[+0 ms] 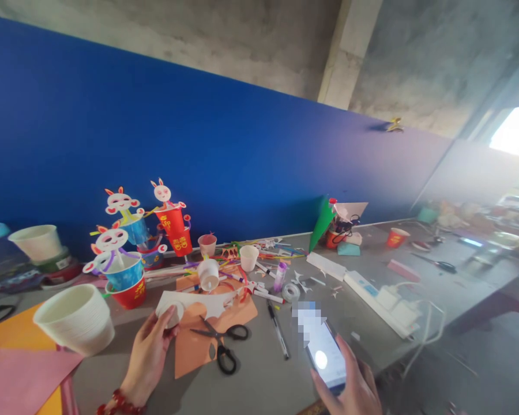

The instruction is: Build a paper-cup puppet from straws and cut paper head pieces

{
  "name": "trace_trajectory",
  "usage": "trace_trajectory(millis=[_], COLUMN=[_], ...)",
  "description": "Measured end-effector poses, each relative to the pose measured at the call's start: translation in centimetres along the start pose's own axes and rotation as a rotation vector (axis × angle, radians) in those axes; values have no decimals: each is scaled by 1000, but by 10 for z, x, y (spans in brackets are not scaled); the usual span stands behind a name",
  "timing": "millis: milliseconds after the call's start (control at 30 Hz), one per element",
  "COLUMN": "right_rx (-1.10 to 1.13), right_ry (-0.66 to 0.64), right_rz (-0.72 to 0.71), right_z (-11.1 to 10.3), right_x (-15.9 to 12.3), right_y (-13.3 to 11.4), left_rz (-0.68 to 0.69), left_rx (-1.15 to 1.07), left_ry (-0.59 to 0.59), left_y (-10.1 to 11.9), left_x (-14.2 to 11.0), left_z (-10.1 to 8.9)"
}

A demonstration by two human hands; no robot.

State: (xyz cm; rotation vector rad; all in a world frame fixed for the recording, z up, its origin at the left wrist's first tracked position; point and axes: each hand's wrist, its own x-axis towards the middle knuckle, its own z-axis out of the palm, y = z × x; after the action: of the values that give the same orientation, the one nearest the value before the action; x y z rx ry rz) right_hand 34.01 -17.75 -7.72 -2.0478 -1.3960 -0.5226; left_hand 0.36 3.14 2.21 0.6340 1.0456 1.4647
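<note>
My left hand, a red bead bracelet on its wrist, has its fingers closed around a small white paper cup tipped on its side. My right hand grips a smartphone with a lit screen; part of the screen is blurred out. Between the hands, black-handled scissors lie spread on an orange paper sheet. Beside them are a black pen and a roll of clear tape. A white cut-out paper strip lies just behind my left hand.
Paper-cup figures with animal heads stand at the back left. A stack of white cups and coloured paper sit at the left. Markers and small cups crowd the middle. A power strip with cables lies right.
</note>
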Motion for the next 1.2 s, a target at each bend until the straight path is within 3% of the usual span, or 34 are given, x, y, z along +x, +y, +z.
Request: trace_trajectory(millis=[167,333,433,533,667,933,1200], right_rx=[-10,-62,-79,-68,-54,0,-36], right_ry=[70,201,183,169,113,277,272], right_rz=[23,64,68,78,67,38,34], right_z=[-8,-19,-12,-1,-1,-42,-42], right_x=[10,28,36,43,51,23,15], right_y=[26,84,119,137,133,94,87], left_rz=[4,-10,-5,-7,-7,-18,-21], left_rx=[3,13,13,-2,-3,-15,-26], left_ry=[-20,-19,-34,-11,-9,6,8], left_y=[-1,-2,-3,-2,1,1,0], left_x=[1,3,5,5,2,2,4], left_z=[-1,-3,-5,-5,-2,1,0])
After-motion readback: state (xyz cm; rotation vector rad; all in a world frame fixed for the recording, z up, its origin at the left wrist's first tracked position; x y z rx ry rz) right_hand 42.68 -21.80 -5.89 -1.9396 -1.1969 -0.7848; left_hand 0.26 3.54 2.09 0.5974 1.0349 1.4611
